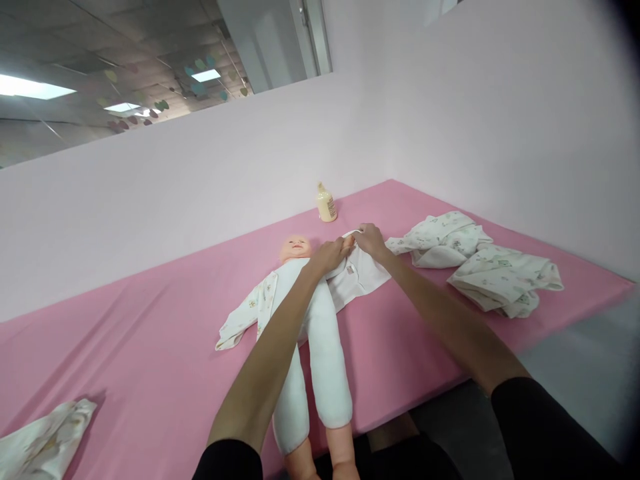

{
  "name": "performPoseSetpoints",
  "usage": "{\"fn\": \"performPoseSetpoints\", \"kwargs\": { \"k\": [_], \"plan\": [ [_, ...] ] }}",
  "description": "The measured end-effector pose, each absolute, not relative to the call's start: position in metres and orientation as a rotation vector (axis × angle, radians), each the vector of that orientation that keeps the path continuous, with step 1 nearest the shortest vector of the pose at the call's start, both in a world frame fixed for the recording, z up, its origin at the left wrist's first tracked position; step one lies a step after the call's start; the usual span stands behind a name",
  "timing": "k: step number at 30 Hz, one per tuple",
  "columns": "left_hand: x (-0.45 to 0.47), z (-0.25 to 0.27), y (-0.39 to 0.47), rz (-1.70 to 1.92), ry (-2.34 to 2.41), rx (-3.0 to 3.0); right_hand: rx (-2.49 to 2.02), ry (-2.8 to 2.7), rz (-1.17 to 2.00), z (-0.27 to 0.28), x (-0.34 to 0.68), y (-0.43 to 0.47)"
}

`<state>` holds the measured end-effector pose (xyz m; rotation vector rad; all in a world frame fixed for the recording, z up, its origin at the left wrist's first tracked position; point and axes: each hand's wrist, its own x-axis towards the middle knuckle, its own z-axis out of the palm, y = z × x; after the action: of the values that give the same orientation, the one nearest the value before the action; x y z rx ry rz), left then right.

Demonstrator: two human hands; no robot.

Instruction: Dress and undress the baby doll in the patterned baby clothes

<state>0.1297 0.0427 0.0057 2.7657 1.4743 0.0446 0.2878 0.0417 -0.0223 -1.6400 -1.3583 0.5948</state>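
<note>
A baby doll with a white cloth body lies on its back, head away from me and feet towards me. One of its arms is inside a sleeve of a patterned baby shirt, which lies open with its white inside showing on the right. My left hand is closed around the doll's other arm, whose small hand shows beyond my fingers. Just right of it, my right hand pinches the shirt's edge near that doll hand. My left forearm covers part of the doll's body.
A bottle of pale yellow liquid stands behind the doll, near the white wall. Folded patterned clothes lie on the right of the pink mat. Another patterned cloth is at the near left.
</note>
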Motion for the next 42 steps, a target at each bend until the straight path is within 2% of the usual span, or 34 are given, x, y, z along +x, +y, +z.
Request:
{"fn": "performPoseSetpoints", "kwargs": {
  "k": [6,9,23,34,42],
  "plan": [
    [0.138,0.005,0.045,-0.014,1.553,2.729,-1.834,-1.721,0.067,-0.023,0.275,0.032],
    [0.141,0.007,0.044,-0.043,1.573,2.707,-1.88,-1.797,-0.054,-0.026,0.275,0.029],
    [0.146,0.008,0.038,-0.16,1.57,2.583,-1.852,-1.67,-0.1,-0.047,0.274,0.037],
    [0.143,-0.003,0.044,-0.139,1.534,2.515,-1.634,-1.649,0.089,-0.056,0.278,0.041],
    [0.129,0.015,0.041,-0.132,1.401,2.508,-1.57,-1.663,0.101,-0.055,0.28,0.042]
  ]
}}
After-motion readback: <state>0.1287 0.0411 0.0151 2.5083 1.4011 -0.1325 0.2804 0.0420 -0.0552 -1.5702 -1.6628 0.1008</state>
